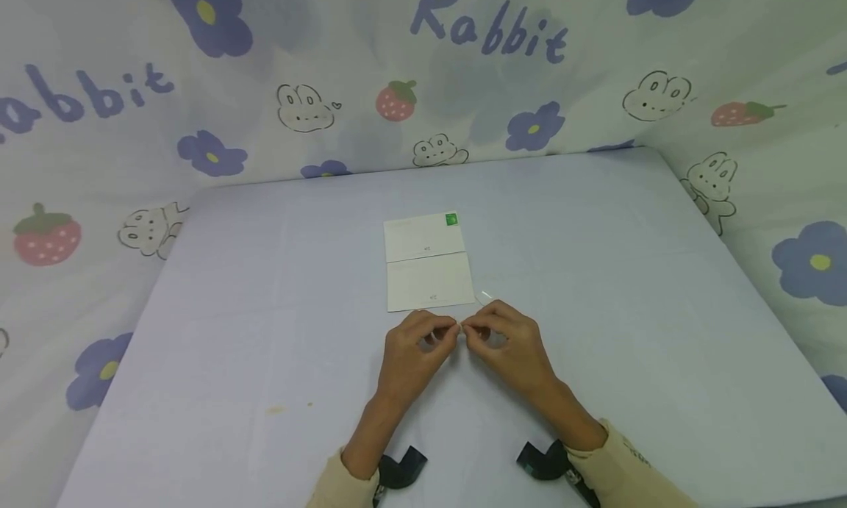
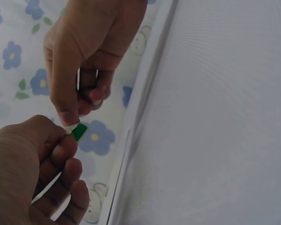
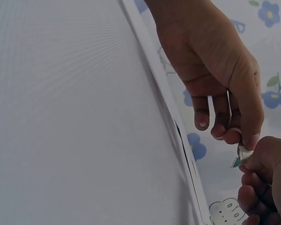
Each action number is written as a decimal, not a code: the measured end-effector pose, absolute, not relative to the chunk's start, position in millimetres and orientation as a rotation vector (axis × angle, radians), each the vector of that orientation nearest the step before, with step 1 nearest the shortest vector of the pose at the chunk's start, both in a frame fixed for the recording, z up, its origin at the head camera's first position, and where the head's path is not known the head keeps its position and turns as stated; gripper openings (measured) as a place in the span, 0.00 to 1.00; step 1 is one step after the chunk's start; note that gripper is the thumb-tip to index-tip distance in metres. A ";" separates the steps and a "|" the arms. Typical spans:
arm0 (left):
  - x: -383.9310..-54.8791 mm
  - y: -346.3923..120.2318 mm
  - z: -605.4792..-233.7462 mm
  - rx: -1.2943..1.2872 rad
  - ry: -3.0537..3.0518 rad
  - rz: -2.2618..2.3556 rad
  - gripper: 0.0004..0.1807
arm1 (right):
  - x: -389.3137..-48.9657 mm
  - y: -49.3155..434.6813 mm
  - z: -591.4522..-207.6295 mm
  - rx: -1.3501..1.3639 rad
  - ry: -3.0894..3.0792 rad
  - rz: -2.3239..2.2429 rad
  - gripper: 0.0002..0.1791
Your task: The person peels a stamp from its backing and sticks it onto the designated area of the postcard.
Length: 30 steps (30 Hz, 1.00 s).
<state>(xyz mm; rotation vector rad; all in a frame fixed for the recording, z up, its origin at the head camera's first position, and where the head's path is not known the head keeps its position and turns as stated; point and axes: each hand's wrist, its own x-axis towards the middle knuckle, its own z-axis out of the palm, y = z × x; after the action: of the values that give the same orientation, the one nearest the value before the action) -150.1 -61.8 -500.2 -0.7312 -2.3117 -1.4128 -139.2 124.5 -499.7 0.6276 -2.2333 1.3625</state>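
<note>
Both hands meet over the pale blue table (image 1: 265,287), just in front of two white cards. My left hand (image 1: 445,335) and right hand (image 1: 475,334) pinch one small green and white sticker (image 1: 461,329) between thumbs and forefingers. The left wrist view shows the sticker (image 2: 78,131) between my left hand (image 2: 61,143) below and my right hand (image 2: 72,115) above. In the right wrist view the sticker (image 3: 241,154) sits between my left hand (image 3: 246,136) and my right hand (image 3: 257,164). The far card (image 1: 423,237) carries a green stamp (image 1: 451,219) at its corner; the near card (image 1: 430,281) is plain.
A small clear scrap (image 1: 486,296) lies on the table beside the near card's right corner. A cloth backdrop (image 1: 397,67) printed with flowers, rabbits and strawberries walls the table on three sides. Black straps (image 1: 400,470) sit at both wrists.
</note>
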 end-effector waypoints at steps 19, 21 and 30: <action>-148.6 -62.8 -492.5 -0.689 -2.383 -1.393 0.02 | -141.4 131.9 -492.3 0.465 -2.270 1.328 0.04; -148.6 -63.1 -492.1 -0.683 -2.381 -1.389 0.02 | -142.2 133.4 -491.1 0.438 -2.263 1.329 0.05; -148.5 -63.2 -489.0 -0.674 -2.374 -1.403 0.02 | -149.6 145.6 -489.2 0.343 -2.202 1.302 0.07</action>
<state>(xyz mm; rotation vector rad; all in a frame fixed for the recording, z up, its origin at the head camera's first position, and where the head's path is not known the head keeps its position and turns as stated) -148.5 -63.2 -489.0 -0.6735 -2.3742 -1.4033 -149.6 145.6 -489.2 0.3425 -2.2020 1.3021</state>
